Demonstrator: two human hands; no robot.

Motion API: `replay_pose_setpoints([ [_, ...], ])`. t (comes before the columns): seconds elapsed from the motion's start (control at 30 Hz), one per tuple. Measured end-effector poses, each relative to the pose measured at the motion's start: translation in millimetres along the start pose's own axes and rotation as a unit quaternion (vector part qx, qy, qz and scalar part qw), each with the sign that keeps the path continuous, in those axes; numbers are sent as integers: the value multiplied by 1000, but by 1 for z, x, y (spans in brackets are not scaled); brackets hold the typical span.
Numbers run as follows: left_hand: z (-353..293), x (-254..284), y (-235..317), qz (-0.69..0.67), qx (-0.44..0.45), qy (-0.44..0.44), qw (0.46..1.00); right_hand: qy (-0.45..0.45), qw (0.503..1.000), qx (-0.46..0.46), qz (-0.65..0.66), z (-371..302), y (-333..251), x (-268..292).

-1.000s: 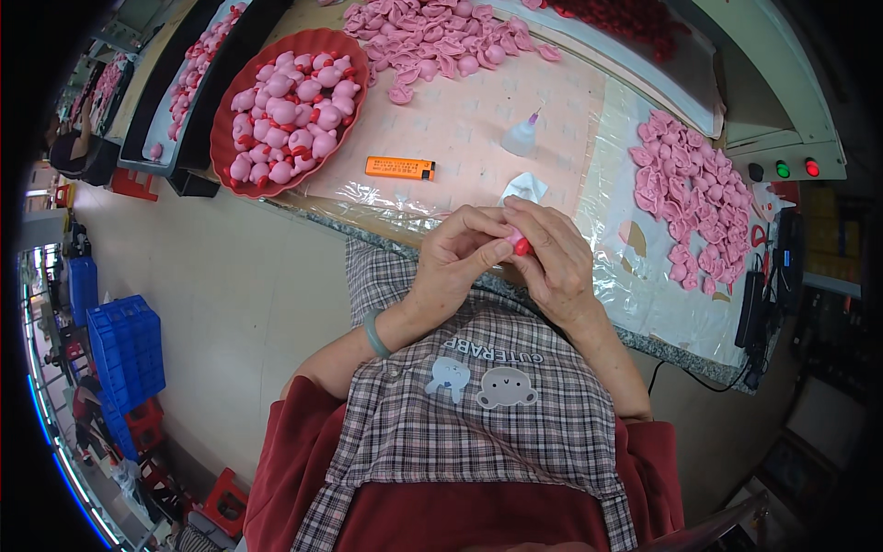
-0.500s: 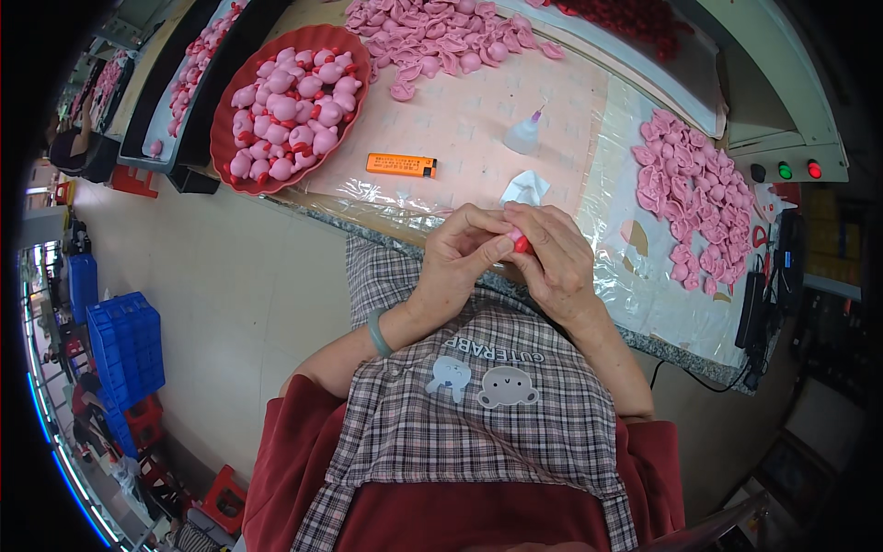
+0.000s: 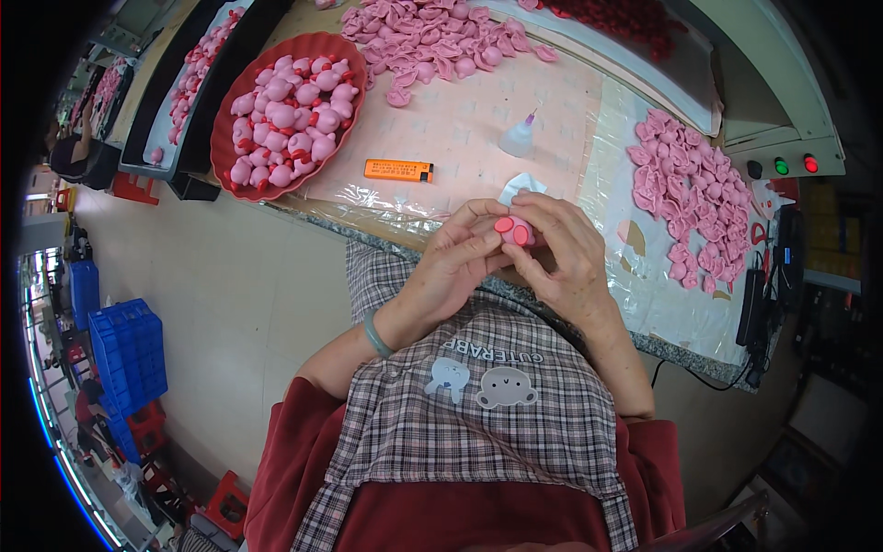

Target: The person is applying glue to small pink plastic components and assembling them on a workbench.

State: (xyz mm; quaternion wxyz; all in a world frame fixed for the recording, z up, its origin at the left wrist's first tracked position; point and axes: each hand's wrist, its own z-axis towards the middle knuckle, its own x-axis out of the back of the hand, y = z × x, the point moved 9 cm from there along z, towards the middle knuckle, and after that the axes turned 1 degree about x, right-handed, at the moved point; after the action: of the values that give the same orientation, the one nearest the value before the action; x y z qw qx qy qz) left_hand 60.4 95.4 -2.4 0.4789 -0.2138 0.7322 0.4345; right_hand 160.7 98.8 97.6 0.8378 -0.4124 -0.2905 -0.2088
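Between my two hands, just over the near table edge, is a small pink figurine (image 3: 515, 231) with two red oval patches facing up. The fingers and thumb of my left hand (image 3: 463, 247) pinch it from the left. My right hand (image 3: 563, 247) grips it from the right, fingertips curled over its far side. Right behind the fingers lies a crumpled white tissue (image 3: 522, 186). Farther back stands a translucent squeeze bottle (image 3: 519, 138) with a thin needle tip. An orange lighter (image 3: 398, 171) lies to the left on the pink sheet.
A red scalloped bowl (image 3: 221, 143) full of pink-and-red figurines stands at left. Loose pink pieces (image 3: 441, 37) spread along the back; another heap (image 3: 694, 198) lies at right beside a machine housing with lit buttons (image 3: 796, 166). Blue crates (image 3: 129, 354) stand on the floor.
The figurine has been turned in my fingers, so two red ovals now face up where only a bit of red showed. My right hand has opened slightly around it.
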Motion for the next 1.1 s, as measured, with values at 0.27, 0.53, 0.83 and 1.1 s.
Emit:
replay_pose_setpoints([
  [0.27, -1, -5, 13, 117, -56, -2, 992, -19, 999, 36, -27, 2, -9, 1],
  [0.53, -2, 0, 10, 98, -59, 9, 993, 38, 998, 39, 5, -6, -5, 3],
  [0.83, -4, 5, 26, 142, -86, 42, 985, -20, 998, -12, 50, 5, 4, -10],
  [1.1, -34, -6, 189, 559, -410, 153, 704, -12, 993, -65, 99, 8, 14, 11],
])
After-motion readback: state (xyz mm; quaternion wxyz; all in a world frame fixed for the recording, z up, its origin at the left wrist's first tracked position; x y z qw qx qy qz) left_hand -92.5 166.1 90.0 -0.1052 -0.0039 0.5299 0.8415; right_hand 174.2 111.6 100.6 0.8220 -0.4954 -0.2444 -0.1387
